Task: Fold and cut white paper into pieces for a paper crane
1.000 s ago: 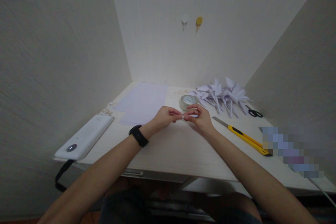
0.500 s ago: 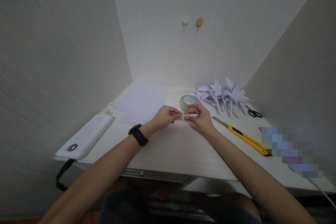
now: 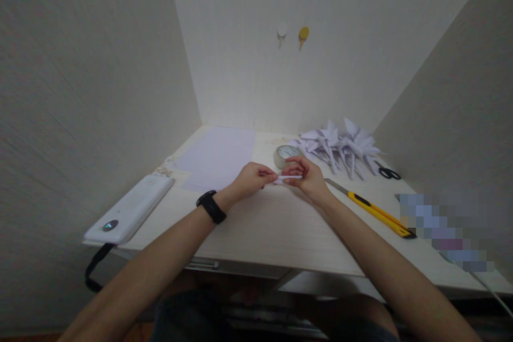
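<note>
My left hand [image 3: 253, 178], with a black band on its wrist, and my right hand [image 3: 308, 178] meet just above the middle of the pale wooden desk [image 3: 256, 230]. Between their fingertips they pinch a thin strip of white paper [image 3: 289, 177], one hand at each end. A roll of clear tape [image 3: 286, 155] lies flat on the desk directly behind the hands.
A pile of folded white paper shapes [image 3: 340, 145] sits at the back right, black scissors [image 3: 388, 172] beside it. A yellow utility knife [image 3: 372, 210] lies right of my right hand. Flat white sheets [image 3: 218, 156] lie back left, a white device [image 3: 130, 207] at the left edge.
The paper piece between my fingers shows longer now, and my right hand has shifted slightly right. The left hand stays in place.
</note>
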`<state>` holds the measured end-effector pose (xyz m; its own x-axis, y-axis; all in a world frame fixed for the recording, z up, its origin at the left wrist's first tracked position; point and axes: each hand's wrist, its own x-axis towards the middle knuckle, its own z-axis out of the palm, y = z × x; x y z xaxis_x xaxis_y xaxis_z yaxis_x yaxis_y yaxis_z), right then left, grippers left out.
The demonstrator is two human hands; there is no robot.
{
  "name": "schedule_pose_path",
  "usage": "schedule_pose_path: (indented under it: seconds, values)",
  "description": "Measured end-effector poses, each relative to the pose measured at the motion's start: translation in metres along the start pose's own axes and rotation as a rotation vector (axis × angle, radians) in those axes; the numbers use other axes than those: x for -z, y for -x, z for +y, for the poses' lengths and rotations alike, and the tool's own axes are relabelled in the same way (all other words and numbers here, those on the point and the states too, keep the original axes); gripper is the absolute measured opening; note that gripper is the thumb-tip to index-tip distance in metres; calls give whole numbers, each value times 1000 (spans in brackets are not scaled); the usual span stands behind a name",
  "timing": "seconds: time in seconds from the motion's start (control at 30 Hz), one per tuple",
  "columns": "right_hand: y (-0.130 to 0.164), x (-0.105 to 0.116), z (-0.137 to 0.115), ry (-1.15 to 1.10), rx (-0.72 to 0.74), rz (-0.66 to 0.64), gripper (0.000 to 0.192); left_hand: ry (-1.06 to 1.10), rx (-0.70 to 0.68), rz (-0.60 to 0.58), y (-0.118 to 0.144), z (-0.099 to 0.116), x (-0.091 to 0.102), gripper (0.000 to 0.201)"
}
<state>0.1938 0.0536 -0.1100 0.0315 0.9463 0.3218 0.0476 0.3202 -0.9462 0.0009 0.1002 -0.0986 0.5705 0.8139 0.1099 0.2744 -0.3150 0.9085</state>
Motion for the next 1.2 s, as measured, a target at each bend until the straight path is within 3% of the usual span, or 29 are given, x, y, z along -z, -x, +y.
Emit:
schedule_pose_path:
  seconds: [0.3,0.43,0.77,0.87,0.97,1.2]
  values:
    - [-2,2,2,49,39,98,50,-108,-60,48,-1,-1,2,28]
    - [-1,2,1,21,28,73,54,-120,-65,58,1,3,4,31]
    - [2,2,-3,25,33,-7,53,-129,-53,-83,4,9,12,42]
    - [2,2,-1,38,19,45,49,-49,-21,-104,3,7,12,35]
    - [1,2,0,44,12,90,49,54,-8,-52,0,5,11,29]
    - [2,1,-1,-23,-29,62,52,93,35,-84,0,10,15,22]
